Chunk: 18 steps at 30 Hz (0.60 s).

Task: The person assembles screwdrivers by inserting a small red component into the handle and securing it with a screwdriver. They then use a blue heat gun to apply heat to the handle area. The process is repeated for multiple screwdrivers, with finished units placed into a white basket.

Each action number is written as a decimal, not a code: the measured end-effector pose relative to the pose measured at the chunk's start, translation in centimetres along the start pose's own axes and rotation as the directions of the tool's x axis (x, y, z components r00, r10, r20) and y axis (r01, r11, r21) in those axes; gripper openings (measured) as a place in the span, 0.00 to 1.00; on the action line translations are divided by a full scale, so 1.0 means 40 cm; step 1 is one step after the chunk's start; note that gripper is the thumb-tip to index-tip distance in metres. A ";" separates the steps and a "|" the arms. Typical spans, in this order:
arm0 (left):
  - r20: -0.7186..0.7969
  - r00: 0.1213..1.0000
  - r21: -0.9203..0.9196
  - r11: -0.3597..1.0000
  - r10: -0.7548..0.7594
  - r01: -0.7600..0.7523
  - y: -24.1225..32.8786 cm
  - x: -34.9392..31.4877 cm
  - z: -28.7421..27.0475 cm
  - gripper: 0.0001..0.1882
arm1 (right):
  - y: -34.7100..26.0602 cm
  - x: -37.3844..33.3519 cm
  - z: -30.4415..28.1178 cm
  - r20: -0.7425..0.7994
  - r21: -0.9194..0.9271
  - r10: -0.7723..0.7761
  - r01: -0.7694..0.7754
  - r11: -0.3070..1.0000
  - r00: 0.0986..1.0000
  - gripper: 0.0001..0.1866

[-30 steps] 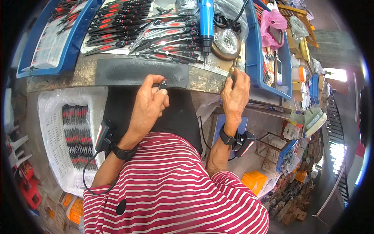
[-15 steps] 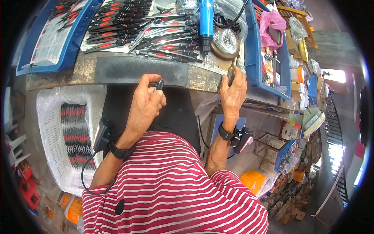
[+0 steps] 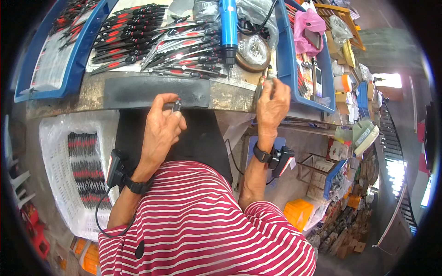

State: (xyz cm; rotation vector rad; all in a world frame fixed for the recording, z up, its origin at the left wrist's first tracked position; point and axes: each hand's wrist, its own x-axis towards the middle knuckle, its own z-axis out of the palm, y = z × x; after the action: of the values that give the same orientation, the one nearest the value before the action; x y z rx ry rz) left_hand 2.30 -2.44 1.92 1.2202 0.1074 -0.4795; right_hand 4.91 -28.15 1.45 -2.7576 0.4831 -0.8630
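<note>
Pinched between thumb and forefinger of the left hand [image 3: 161,126] is a small dark metal part [image 3: 177,106], held just in front of the near edge of the workbench [image 3: 230,97], against the dark strip [image 3: 154,90] laid along that edge. The right hand [image 3: 272,103] is closed around a slim brass-coloured tool [image 3: 261,84], held upright at the near edge of the bench, close to the near corner of a blue tray [image 3: 284,55]. Both wrists are seen to carry black straps with small devices.

Farther back on the bench, a heap of black-and-red handled tools [image 3: 152,43] is spread toward the far left. A blue electric screwdriver [image 3: 227,27] is laid pointing toward the near edge, and a round tin [image 3: 253,53] is set just beside it. Below the bench, at the left, a white mesh basket [image 3: 60,138] holding more red-and-black pieces is seen. A red-and-white striped shirt [image 3: 202,225] fills the lower part of the view.
</note>
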 end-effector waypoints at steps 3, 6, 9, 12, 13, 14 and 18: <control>-0.013 1.000 -0.017 1.000 -0.018 0.018 -0.004 0.002 -0.002 0.17 | 0.016 0.028 -0.010 0.013 -0.110 -0.122 0.122 0.986 0.992 0.12; -0.011 1.000 -0.092 0.996 -0.012 0.011 -0.012 0.004 -0.002 0.17 | 0.025 0.041 -0.006 0.148 -0.155 -0.117 0.140 0.978 0.982 0.14; -0.001 1.000 -0.130 0.991 -0.020 0.019 -0.014 -0.001 -0.008 0.18 | 0.033 0.046 0.003 0.281 -0.215 -0.056 0.120 0.969 0.958 0.18; 0.000 1.000 -0.160 0.987 -0.013 0.013 -0.014 0.000 -0.007 0.18 | 0.036 0.049 0.007 0.335 -0.216 -0.037 0.115 0.970 0.941 0.18; -0.008 1.000 -0.152 0.988 -0.024 0.022 -0.014 0.002 -0.008 0.18 | 0.036 0.050 0.006 0.320 -0.193 -0.053 0.120 0.974 0.946 0.17; -0.011 1.000 -0.151 0.988 -0.021 0.019 -0.014 0.003 -0.007 0.18 | 0.034 0.050 0.003 0.305 -0.184 -0.049 0.109 0.977 0.951 0.17; -0.031 1.000 -0.137 0.991 -0.002 -0.002 -0.016 0.009 -0.004 0.18 | 0.010 0.026 -0.039 0.255 -0.135 -0.095 0.133 0.982 0.962 0.17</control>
State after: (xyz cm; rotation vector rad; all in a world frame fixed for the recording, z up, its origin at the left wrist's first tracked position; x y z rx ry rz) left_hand 2.40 -2.57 1.18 1.0933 0.1642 -0.4464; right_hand 4.71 -29.06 3.10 -3.0025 0.3590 -0.5105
